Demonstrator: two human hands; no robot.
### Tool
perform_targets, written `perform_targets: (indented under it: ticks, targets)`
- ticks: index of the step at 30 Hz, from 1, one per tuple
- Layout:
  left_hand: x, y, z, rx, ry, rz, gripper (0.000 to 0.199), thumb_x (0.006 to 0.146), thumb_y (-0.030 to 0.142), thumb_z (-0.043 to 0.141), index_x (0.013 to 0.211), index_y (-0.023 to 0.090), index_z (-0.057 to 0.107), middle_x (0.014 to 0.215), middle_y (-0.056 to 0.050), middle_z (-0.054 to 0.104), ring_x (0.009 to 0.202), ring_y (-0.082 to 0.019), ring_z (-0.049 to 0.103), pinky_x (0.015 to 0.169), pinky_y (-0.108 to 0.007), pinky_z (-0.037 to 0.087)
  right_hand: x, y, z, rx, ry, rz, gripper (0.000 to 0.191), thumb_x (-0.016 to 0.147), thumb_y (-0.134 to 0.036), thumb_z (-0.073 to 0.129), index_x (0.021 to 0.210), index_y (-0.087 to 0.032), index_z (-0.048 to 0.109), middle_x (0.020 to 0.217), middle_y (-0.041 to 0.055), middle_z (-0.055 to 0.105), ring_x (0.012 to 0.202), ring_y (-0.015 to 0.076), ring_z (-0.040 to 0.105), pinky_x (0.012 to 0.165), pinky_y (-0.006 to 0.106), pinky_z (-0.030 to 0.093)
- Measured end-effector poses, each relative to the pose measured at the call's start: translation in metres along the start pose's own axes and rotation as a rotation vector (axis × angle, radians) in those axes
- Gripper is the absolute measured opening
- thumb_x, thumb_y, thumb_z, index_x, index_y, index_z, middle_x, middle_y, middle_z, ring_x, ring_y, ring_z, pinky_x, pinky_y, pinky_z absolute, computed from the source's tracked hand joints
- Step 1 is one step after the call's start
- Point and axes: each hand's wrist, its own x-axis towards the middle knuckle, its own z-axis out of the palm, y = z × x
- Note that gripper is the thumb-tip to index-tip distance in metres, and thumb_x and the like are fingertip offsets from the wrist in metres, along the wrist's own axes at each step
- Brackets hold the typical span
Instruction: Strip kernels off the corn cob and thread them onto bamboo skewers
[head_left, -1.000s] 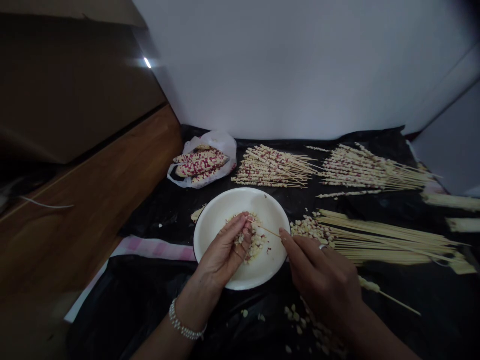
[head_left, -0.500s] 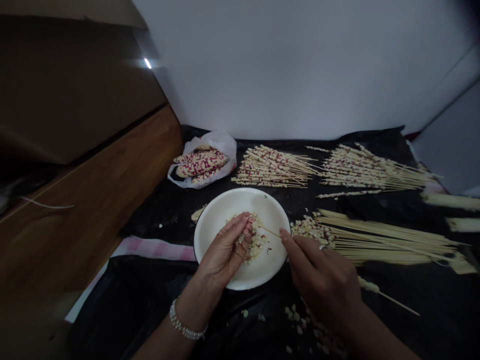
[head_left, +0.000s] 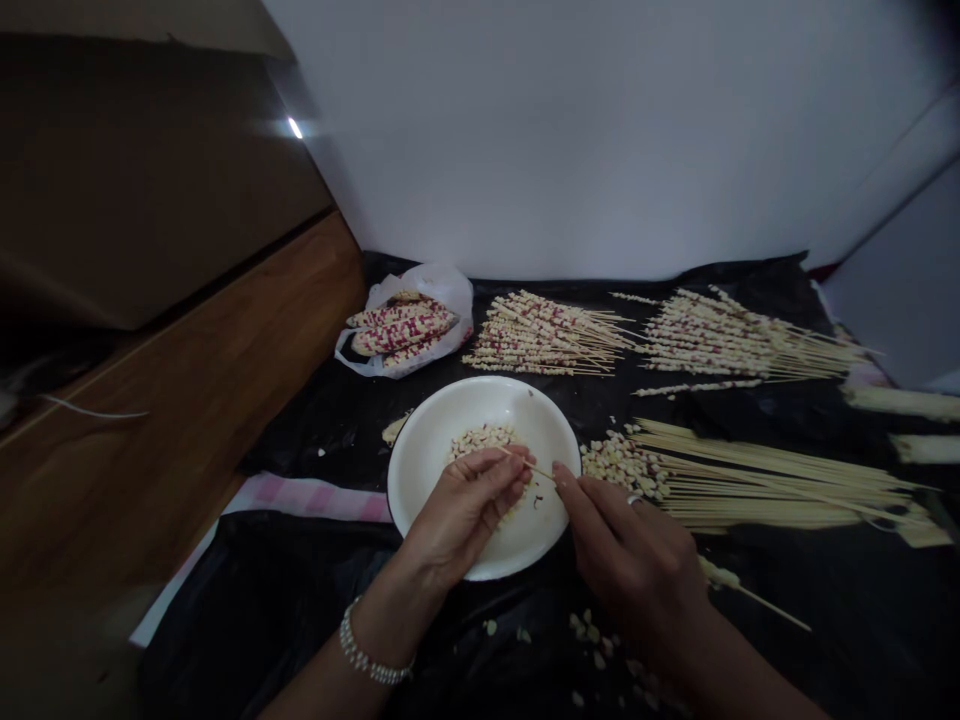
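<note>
Over the white bowl (head_left: 431, 440), my left hand (head_left: 461, 510) is closed in a pinch around the tip end of a thin wooden skewer (head_left: 541, 471). Any kernel between those fingertips is too small to make out. My right hand (head_left: 637, 545), with a ring on one finger, grips the same skewer farther back, at the bowl's right rim. Loose pale and dark-red corn kernels (head_left: 480, 438) lie in the bowl, partly hidden by my left hand. More kernels (head_left: 622, 462) are heaped just right of the bowl, beside a bundle of bare skewers (head_left: 780, 490).
Behind the bowl stand a plastic bag of speckled corn cobs (head_left: 405, 325) and two piles of kernel-threaded skewers (head_left: 540, 335). Stripped cobs (head_left: 907, 403) lie far right. Another loaded skewer (head_left: 772, 605) sits beside my right forearm. Black plastic sheeting (head_left: 300, 590) covers the surface.
My left fingertips have shifted slightly right and down along the skewer, toward my right hand. My right hand has moved a little left, and less of the skewer shows between them.
</note>
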Motion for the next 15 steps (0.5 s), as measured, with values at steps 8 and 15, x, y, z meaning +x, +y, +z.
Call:
perform_targets:
  ticks: [8, 15]
  targets:
    - [0.0044, 0.0069, 0.0023, -0.207, 0.032, -0.06, 0.021, 0.09, 0.02, 0.058, 0.098, 0.004, 0.07, 0.109, -0.018, 0.07, 0.106, -0.027, 0.067, 0.092, -0.037, 0.057, -0.0017, 0.0078, 0.0014, -0.011, -0.016, 0.017, 0.032, 0.089, -0.005, 0.052, 0.119, -0.009, 0.063, 0.094, 0.0075, 0.072, 0.068, 0.0135, 0.059, 0.06, 0.029, 0.04]
    - [0.0075, 0.0042, -0.0029, -0.168, 0.085, 0.015, 0.021, 0.083, -0.003, 0.056, 0.099, 0.002, 0.069, 0.105, -0.02, 0.071, 0.103, -0.026, 0.069, 0.089, -0.03, 0.058, -0.0024, 0.0077, 0.0026, -0.015, -0.013, 0.015, 0.032, 0.087, -0.004, 0.056, 0.118, -0.01, 0.063, 0.093, 0.0072, 0.072, 0.067, 0.0141, 0.059, 0.06, 0.029, 0.04]
